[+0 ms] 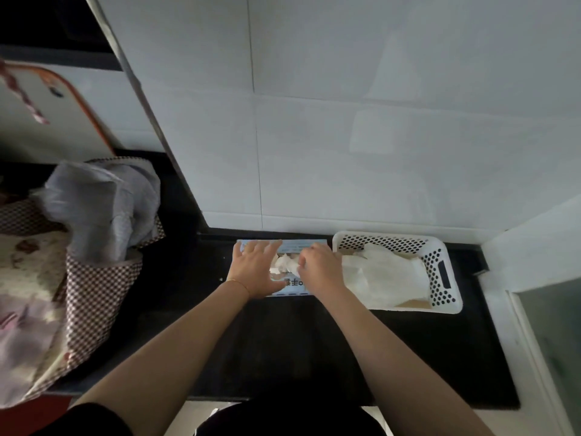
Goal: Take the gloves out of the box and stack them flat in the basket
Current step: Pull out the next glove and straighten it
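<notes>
Left hand (256,267) spread flat on box (292,289) — right hand (319,262) pinching glove (284,262); basket (446,272) at three o'clock, gloves (386,275) inside.

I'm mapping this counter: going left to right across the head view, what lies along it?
Checked cloth bag holding a grey plastic bag → left hand on the glove box → right hand pinching a glove → white basket with flat gloves.

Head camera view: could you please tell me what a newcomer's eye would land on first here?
Both hands meet over the light blue glove box at the back of the black counter: the left hand presses on it, the right hand pinches a white glove at its opening. Beside it on the right, a white perforated basket holds flat gloves.
</notes>
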The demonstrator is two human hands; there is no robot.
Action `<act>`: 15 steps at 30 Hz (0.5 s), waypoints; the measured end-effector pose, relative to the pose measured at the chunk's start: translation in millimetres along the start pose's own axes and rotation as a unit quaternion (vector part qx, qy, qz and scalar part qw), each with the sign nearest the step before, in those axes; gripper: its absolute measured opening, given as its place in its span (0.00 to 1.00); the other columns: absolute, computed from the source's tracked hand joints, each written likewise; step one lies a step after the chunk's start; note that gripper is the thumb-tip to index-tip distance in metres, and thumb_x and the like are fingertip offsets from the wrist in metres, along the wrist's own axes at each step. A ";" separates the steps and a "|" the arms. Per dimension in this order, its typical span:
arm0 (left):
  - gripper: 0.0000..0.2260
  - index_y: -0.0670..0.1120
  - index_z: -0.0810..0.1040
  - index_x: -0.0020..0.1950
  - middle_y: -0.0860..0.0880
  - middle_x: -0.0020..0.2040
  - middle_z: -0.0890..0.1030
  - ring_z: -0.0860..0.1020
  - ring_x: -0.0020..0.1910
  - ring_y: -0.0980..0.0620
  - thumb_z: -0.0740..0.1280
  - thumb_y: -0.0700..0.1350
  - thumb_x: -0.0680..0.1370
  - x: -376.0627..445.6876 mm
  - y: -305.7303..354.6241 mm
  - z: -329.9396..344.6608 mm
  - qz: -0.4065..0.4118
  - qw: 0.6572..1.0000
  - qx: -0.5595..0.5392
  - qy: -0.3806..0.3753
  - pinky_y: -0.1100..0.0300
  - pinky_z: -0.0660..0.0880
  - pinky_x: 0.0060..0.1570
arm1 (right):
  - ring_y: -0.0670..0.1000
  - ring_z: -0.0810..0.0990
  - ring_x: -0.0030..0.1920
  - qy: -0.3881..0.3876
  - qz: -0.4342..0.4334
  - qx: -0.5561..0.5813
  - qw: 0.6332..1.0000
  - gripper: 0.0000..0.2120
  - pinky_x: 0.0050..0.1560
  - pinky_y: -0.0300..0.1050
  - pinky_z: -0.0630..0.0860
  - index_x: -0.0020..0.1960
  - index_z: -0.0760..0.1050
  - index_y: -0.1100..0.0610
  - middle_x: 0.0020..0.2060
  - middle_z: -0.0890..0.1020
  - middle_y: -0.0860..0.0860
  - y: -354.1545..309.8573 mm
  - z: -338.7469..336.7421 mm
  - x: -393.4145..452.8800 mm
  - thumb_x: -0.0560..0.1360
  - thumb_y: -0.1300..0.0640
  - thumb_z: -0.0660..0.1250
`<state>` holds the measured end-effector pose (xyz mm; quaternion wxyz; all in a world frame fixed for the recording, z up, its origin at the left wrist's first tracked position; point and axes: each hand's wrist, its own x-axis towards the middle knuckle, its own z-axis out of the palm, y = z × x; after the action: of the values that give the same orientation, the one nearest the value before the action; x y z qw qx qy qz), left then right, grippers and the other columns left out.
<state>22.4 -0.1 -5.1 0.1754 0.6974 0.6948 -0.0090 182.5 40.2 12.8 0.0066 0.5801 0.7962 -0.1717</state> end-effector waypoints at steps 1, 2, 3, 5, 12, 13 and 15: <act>0.40 0.56 0.54 0.78 0.52 0.73 0.66 0.62 0.74 0.48 0.66 0.64 0.71 -0.3 -1.2 0.0 -0.002 1.000 -0.002 -0.011 0.39 0.47 0.75 | 0.52 0.73 0.56 0.015 0.001 0.006 1.000 0.04 0.53 0.49 0.65 0.46 0.77 0.52 0.47 0.76 0.47 -0.6 -1.8 0.2 0.77 0.55 0.64; 0.40 0.55 0.53 0.78 0.52 0.74 0.66 0.62 0.74 0.48 0.67 0.63 0.71 -0.4 -3.0 0.2 -0.004 1.000 -0.005 -0.020 0.39 0.47 0.75 | 0.52 0.74 0.54 0.035 0.000 0.016 0.999 0.05 0.52 0.49 0.64 0.45 0.77 0.53 0.45 0.77 0.47 -2.1 -5.4 0.5 0.78 0.56 0.64; 0.40 0.55 0.52 0.78 0.52 0.74 0.66 0.62 0.74 0.48 0.67 0.61 0.72 -0.3 -5.7 -0.1 -0.006 1.000 -0.012 -0.027 0.40 0.47 0.75 | 0.52 0.74 0.51 0.061 -0.003 0.024 0.998 0.06 0.50 0.48 0.64 0.44 0.78 0.54 0.44 0.77 0.48 -5.3 -10.5 1.4 0.78 0.57 0.63; 0.40 0.54 0.52 0.79 0.52 0.74 0.66 0.62 0.74 0.48 0.68 0.59 0.72 1.8 -8.4 -1.3 -0.011 0.999 -0.032 -0.038 0.40 0.49 0.74 | 0.52 0.76 0.46 0.123 -0.006 0.059 0.991 0.07 0.48 0.47 0.65 0.42 0.78 0.56 0.40 0.78 0.48 -11.4 -25.3 3.5 0.76 0.61 0.64; 0.42 0.53 0.53 0.78 0.52 0.55 0.78 0.75 0.61 0.48 0.71 0.58 0.70 7.9 -14.5 -15.7 -0.035 0.987 -0.140 -0.067 0.42 0.54 0.72 | 0.48 0.76 0.40 0.292 -0.020 0.245 0.924 0.04 0.45 0.38 0.70 0.43 0.78 0.58 0.38 0.78 0.45 -22.7 -73.8 4.5 0.76 0.64 0.66; 0.43 0.53 0.52 0.78 0.51 0.55 0.79 0.75 0.61 0.47 0.72 0.58 0.70 8.0 -15.2 -18.3 -0.033 0.985 -0.150 -0.075 0.42 0.55 0.72 | 0.47 0.76 0.40 0.300 -0.024 0.261 0.917 0.04 0.43 0.34 0.69 0.44 0.77 0.58 0.38 0.78 0.45 -24.3 -79.2 3.4 0.77 0.63 0.66; 0.45 0.53 0.51 0.79 0.50 0.58 0.78 0.75 0.62 0.46 0.73 0.58 0.69 7.9 -15.5 -22.2 -0.030 0.982 -0.164 -0.086 0.42 0.58 0.72 | 0.47 0.76 0.41 0.291 -0.028 0.285 0.913 0.04 0.42 0.29 0.68 0.45 0.76 0.59 0.40 0.79 0.47 -28.7 -85.8 2.3 0.78 0.62 0.64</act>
<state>2.4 12.8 10.1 0.3463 0.6343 0.6900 0.0400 171.3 58.7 100.7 -0.3956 0.5593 0.6961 -0.2148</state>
